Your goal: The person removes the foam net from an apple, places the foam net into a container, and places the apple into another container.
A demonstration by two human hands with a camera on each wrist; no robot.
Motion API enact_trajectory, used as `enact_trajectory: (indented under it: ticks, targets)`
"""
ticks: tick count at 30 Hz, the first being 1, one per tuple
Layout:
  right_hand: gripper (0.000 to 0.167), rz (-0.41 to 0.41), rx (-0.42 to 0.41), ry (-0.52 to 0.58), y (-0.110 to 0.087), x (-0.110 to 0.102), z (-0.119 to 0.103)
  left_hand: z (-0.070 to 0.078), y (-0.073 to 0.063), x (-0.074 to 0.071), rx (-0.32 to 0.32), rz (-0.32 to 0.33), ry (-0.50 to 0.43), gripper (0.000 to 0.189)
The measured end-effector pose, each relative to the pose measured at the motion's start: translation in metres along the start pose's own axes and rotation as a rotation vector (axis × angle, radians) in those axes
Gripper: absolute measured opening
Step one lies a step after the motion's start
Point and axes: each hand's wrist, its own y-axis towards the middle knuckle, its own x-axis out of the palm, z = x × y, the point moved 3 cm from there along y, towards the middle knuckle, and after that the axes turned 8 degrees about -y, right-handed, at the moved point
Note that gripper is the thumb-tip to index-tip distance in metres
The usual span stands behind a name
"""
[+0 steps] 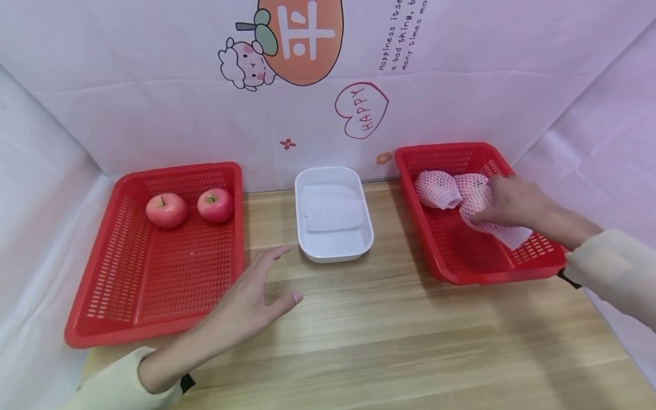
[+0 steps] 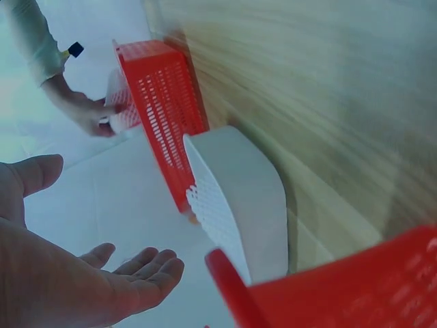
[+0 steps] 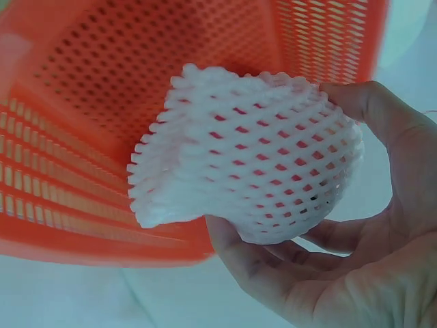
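My right hand (image 1: 509, 202) holds an apple in a white foam net (image 3: 266, 154), over the right red basket (image 1: 446, 267). Its thumb and fingers curve round the bulging end, while the loose end of the net points away from the palm. Beside it in that basket lie another foam-netted apple (image 1: 437, 189) and a further netted one, partly covered by the held one. My left hand (image 1: 243, 304) hovers with fingers spread and nothing in it, between the left red basket (image 1: 233, 256) and the white tray (image 1: 333, 250). An empty-looking flat foam net (image 1: 335, 210) lies in the tray.
Two bare red apples (image 1: 167, 210) sit at the back of the left basket. A wooden table (image 1: 389, 341) carries both baskets and the tray. White printed cloth (image 1: 179, 114) hangs behind and at both sides, close to the baskets' back edges.
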Motion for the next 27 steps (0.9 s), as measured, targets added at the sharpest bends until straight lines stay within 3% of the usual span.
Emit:
enact_trajectory:
  ticks: [7,15,27]
  targets:
    - [0.08,0.083,-0.052,-0.02,-0.007,-0.023,-0.029,-0.003,-0.005,0.014,-0.032,-0.02,0.003,0.078]
    - [0.089,0.119,-0.109,-0.052,-0.024,-0.045,-0.075,-0.006,-0.006,0.023,-0.039,-0.036,-0.029,0.078]
    - [0.093,0.212,-0.257,-0.107,-0.049,-0.05,-0.134,-0.014,-0.002,0.033,-0.067,-0.068,-0.09,0.077]
